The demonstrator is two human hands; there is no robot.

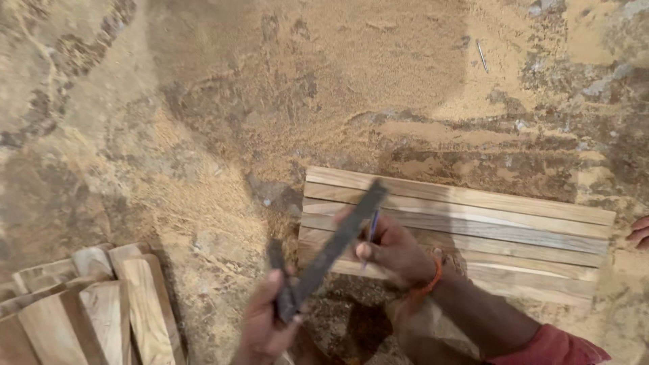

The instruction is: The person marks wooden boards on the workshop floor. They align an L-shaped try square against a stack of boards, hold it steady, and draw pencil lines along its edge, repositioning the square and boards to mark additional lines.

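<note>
Two hands are in the middle of the picture, low down. The left hand (265,323) has its fingers shut tight around the short end of a dark try square (324,253) (a flat tool with a corner in it). The long dark blade of that tool tilts up and to the right, and its tip ends over the planks. The tool looks a bit blurry.

The right hand (392,251) is just beside the blade, on its right side. Its fingers are pinched around a thin blue pen (372,233), which stands almost straight up. There is an orange band (433,276) on the wrist, and a red sleeve (554,348) shows near the bottom edge.

Under and behind the right hand lies a row of light wooden planks (487,223). They lie flat, side by side, touching each other, and they reach off to the right.

Sawdust (324,81) covers the ground all around. A small nail (481,55) lies on it far up at the top right, well apart from the hands.

At the bottom left is a pile of short wooden pieces (101,311), some with round ends, lying on each other.

At the right edge, part of another person's hand (639,231) peeks in beside the end of the planks.
</note>
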